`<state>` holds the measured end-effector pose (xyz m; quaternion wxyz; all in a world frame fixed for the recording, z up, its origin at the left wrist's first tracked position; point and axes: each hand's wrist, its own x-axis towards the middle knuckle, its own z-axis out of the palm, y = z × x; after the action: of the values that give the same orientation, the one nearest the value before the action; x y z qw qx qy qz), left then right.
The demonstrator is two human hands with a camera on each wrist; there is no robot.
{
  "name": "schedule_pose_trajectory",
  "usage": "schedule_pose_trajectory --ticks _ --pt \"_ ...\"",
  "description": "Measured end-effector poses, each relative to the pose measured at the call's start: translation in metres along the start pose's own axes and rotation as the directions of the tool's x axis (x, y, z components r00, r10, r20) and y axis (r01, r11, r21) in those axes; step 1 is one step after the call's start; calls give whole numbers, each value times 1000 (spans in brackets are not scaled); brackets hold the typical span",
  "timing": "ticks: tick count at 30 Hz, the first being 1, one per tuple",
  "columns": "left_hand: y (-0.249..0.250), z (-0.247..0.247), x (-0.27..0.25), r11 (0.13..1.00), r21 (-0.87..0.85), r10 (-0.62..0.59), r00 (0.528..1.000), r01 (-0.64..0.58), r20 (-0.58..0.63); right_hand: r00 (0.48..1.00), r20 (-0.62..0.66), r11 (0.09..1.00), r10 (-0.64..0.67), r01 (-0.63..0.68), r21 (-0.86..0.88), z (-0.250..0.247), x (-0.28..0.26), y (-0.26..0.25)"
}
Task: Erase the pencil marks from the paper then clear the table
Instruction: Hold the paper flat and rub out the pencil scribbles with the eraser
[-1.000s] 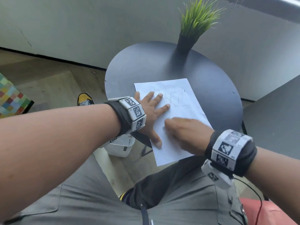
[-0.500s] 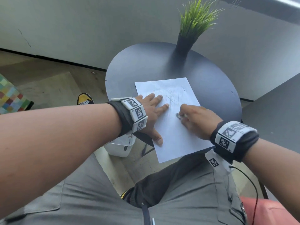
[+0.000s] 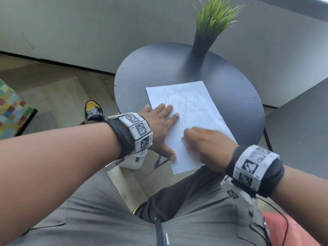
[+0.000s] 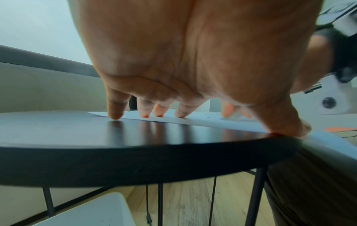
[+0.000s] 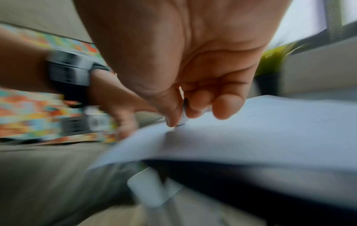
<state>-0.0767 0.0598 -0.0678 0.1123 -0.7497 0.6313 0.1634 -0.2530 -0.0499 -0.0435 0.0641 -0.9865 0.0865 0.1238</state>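
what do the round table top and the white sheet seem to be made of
Round dark table top: smooth painted wood or metal, I cannot tell which; its satin surface mirrors the left hand's fingers. White sheet: thin matte paper, lying flat, overhanging the edge, showing pencil scribbles.

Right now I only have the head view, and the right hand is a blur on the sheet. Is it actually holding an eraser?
Observer: Yes. The right wrist view shows the right hand pinching a small pale eraser, its tip on the paper.
Operator: Is the left hand gripping the sheet?
Observer: No. The left hand lies flat; its fingertips press on the paper, the little finger on the table.
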Motion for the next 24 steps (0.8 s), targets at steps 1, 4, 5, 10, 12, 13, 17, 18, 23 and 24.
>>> schedule_pose_trajectory --ticks 1,4,5,10,12,13,17,18,23,24 --pt "0 0 0 1000 -2 -10 1000 10 9 995 51 997 -81 81 -4 5 -3 -11" --pt "0 -1 0 999 -33 -38 998 40 41 997 76 1000 12 -11 -11 -3 -1 -1" --pt "0 -1 -1 998 -45 -42 998 44 48 995 34 995 95 -95 -3 -7 2 11" --pt "0 -1 -3 995 -71 -58 995 64 86 990 111 996 -85 86 2 4 -11 -19" --pt "1 -3 -2 993 -88 -64 993 73 98 993 116 1000 -16 14 15 -5 -9 -13" --pt "1 -4 -1 992 -99 -69 993 79 100 997 65 999 45 -47 24 -8 -5 -1" --pt "3 -5 1 990 -109 -80 992 91 103 998 63 1000 5 -6 22 -1 -1 -13" --pt "4 -5 1 990 -106 -81 991 91 102 993 103 998 -53 51 21 2 -2 -21" --pt "4 -5 3 988 -125 -75 991 88 108 993 1 992 120 -120 -24 -9 12 6" --pt "4 -6 3 988 -122 -79 991 92 110 997 30 996 76 -75 -41 -6 11 -2"
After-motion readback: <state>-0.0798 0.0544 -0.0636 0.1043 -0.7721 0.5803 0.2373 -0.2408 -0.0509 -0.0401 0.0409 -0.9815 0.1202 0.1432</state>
